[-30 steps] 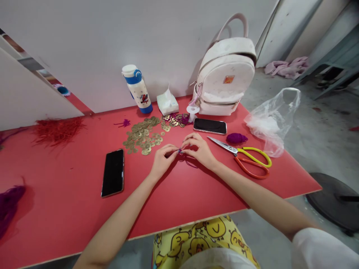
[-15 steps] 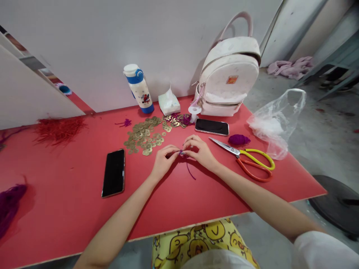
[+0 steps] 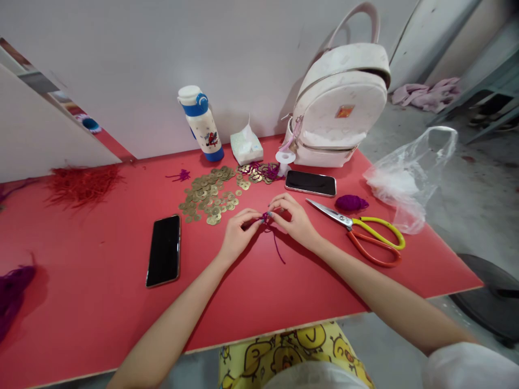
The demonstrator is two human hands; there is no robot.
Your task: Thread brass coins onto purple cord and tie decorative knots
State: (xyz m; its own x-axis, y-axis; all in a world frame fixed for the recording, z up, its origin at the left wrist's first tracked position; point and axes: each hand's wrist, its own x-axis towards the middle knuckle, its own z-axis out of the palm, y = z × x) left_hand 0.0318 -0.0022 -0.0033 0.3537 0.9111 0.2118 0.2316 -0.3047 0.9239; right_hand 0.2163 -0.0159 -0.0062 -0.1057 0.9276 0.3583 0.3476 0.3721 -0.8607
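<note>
Between my fingertips is a purple cord (image 3: 277, 247), bunched or knotted where I pinch it, with a loose tail hanging down over the red table. My left hand (image 3: 240, 229) grips it from the left, thumb and forefinger pressed together. From the right, my right hand (image 3: 295, 220) pinches the same cord, its other fingers curled above. The fingers partly cover the bunched part, so its exact shape is hard to make out. Just beyond my hands lies a spread of brass-coloured, coin-like discs with holes (image 3: 208, 193).
Right of my hands lie large scissors (image 3: 351, 222), a purple yarn bundle (image 3: 352, 203) and a phone (image 3: 311, 183). Another phone (image 3: 164, 251) is at left. A bottle (image 3: 203, 127), tissue pack (image 3: 246, 147), white spool (image 3: 285, 157) and backpack (image 3: 338, 108) stand behind; a plastic bag (image 3: 399, 186) sits at the right edge.
My fingers have shifted slightly on the cord, and more of its purple bunch shows between them. The camera view has moved a little; the other things lie where they were.
</note>
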